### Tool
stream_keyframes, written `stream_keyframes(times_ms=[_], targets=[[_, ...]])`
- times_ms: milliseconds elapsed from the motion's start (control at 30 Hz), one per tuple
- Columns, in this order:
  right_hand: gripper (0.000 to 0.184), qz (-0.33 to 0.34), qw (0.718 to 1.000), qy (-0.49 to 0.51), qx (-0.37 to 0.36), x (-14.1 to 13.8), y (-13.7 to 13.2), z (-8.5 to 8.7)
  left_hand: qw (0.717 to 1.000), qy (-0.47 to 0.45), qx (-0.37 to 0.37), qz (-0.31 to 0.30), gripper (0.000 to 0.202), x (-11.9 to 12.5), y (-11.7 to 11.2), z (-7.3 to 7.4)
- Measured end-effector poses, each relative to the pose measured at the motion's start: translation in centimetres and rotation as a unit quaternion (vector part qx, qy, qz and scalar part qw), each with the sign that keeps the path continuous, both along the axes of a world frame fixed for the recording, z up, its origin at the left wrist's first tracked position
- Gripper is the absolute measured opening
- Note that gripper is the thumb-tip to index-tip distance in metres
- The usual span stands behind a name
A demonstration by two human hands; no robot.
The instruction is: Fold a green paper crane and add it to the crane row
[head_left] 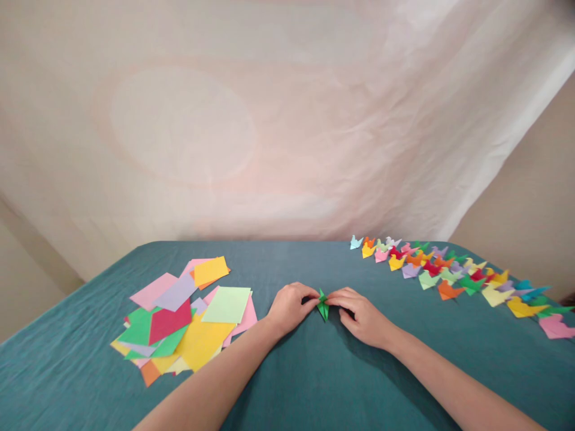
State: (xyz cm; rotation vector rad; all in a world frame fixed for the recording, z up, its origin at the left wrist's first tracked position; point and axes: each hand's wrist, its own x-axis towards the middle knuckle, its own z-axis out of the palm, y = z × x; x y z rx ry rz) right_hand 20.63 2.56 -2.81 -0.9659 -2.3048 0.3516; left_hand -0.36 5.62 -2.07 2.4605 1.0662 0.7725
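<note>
Green folded paper (322,305) sits pinched between left hand (291,306) and right hand (362,314) on teal tablecloth (314,383).

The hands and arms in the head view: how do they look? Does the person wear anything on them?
Both are bare. The left hand and the right hand wear no gloves, and no ring shows on the fingers in view. The left forearm and the right forearm show no sleeve down to the picture's lower edge. No watch or bracelet shows on either wrist.
</note>
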Motion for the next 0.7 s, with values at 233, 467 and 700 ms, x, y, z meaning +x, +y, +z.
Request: stream_keyframes(times_ms=[233, 467, 700], targets=[[0.029, -0.014, 1.0, 0.024, -0.012, -0.1, -0.1, -0.3, 0.999, -0.024, -0.017, 0.014, 0.016, 0.1, 0.2, -0.4], [0.018, -0.052, 0.998, 0.036, -0.028, -0.8, -0.1, -0.5, 1.0, -0.014, 0.002, 0.027, 0.014, 0.1, -0.3, -0.3], [0.017, -0.078, 0.994, 0.041, -0.058, -1.2, 0.0, -0.6, 0.998, 0.047, 0.05, 0.006, 0.014, 0.1, -0.7, 0.1]])
